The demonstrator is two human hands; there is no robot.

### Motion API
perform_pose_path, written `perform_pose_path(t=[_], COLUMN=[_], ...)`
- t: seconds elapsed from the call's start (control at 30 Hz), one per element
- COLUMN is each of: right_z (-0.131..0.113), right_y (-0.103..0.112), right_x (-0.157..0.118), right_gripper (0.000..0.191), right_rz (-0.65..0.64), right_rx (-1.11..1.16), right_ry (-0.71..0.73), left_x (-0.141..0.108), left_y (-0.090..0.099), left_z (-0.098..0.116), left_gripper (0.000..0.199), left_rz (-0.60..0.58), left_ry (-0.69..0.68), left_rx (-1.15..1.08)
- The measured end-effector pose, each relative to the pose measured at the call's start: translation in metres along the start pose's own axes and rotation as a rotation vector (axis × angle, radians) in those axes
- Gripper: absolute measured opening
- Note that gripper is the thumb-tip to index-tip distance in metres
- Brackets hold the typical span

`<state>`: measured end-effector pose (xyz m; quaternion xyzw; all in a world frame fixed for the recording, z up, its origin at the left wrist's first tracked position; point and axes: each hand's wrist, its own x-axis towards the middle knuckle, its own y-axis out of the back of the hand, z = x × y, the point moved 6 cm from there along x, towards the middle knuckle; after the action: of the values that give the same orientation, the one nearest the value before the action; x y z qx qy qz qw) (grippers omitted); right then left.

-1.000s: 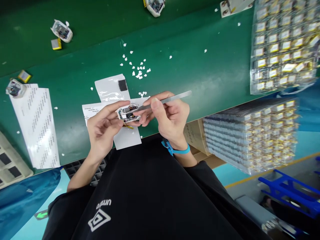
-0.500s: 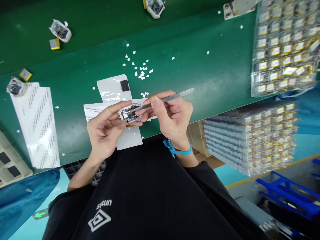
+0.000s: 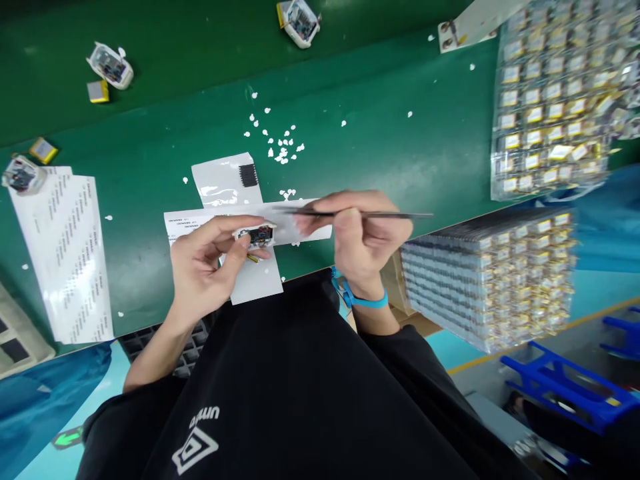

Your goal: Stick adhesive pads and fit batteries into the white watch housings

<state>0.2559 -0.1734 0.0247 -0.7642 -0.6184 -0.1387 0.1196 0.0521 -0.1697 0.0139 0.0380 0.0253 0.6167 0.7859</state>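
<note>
My left hand point(image 3: 207, 263) grips a small white device housing point(image 3: 271, 237) with its circuit board and wires facing up. A yellow-edged battery point(image 3: 254, 259) shows just below the housing. My right hand point(image 3: 367, 233), partly blurred, is closed on metal tweezers point(image 3: 395, 215). Their tips point left and sit above and to the right of the housing, apart from it. Under both hands lie a white strip of printed sheet point(image 3: 315, 230) and a white backing sheet point(image 3: 213, 177) with a black patch point(image 3: 249, 175).
Small white round stickers point(image 3: 283, 150) are scattered beyond my hands. Similar open housings point(image 3: 111, 65) with batteries lie at the back and left. Printed sheets point(image 3: 65, 260) are at left. Clear trays of batteries point(image 3: 545, 113) stand at right, with a tray stack point(image 3: 450, 273) below the table edge.
My right hand has drawn the tweezers away from the housing, to the right, and turned them nearly level. My left hand still holds the housing, now tilted. The view has shifted slightly.
</note>
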Motion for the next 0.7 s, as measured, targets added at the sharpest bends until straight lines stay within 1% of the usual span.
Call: perform_pose_path(t=[0.03, 0.07, 0.1, 0.17, 0.23, 0.27, 0.33, 0.5, 0.6, 0.7], right_z=[0.004, 0.01, 0.016, 0.032, 0.044, 0.047, 0.054, 0.061, 0.061, 0.064], right_y=[0.003, 0.003, 0.0, -0.007, -0.012, -0.014, -0.014, -0.012, -0.012, -0.012], right_x=[0.004, 0.009, 0.014, 0.021, 0.023, 0.023, 0.022, 0.018, 0.018, 0.019], right_gripper=[0.018, 0.015, 0.014, 0.017, 0.02, 0.02, 0.021, 0.023, 0.022, 0.024], right_rz=[0.016, -0.018, -0.078, -0.233, -0.314, -0.33, -0.336, -0.317, -0.314, -0.304], right_rx=[-0.059, -0.121, -0.178, -0.289, -0.337, -0.345, -0.354, -0.348, -0.336, -0.328], right_ry=[0.014, 0.008, 0.018, -0.045, -0.059, -0.054, -0.06, -0.105, -0.086, -0.102], left_x=[0.003, 0.008, 0.014, 0.025, 0.035, 0.038, 0.041, 0.041, 0.043, 0.046], left_y=[0.004, 0.008, 0.011, 0.013, 0.011, 0.01, 0.01, 0.01, 0.009, 0.01], left_z=[0.002, 0.004, 0.005, 0.007, 0.003, -0.001, -0.011, -0.029, -0.033, -0.034], left_gripper=[0.019, 0.02, 0.021, 0.021, 0.024, 0.026, 0.027, 0.023, 0.022, 0.022], left_rz=[0.012, 0.022, 0.021, -0.037, -0.117, -0.143, -0.154, -0.155, -0.177, -0.176], left_ry=[-0.017, -0.04, -0.069, -0.147, -0.229, -0.255, -0.277, -0.248, -0.234, -0.242], left_rx=[0.071, 0.152, 0.243, 0.433, 0.592, 0.642, 0.689, 0.727, 0.731, 0.727])
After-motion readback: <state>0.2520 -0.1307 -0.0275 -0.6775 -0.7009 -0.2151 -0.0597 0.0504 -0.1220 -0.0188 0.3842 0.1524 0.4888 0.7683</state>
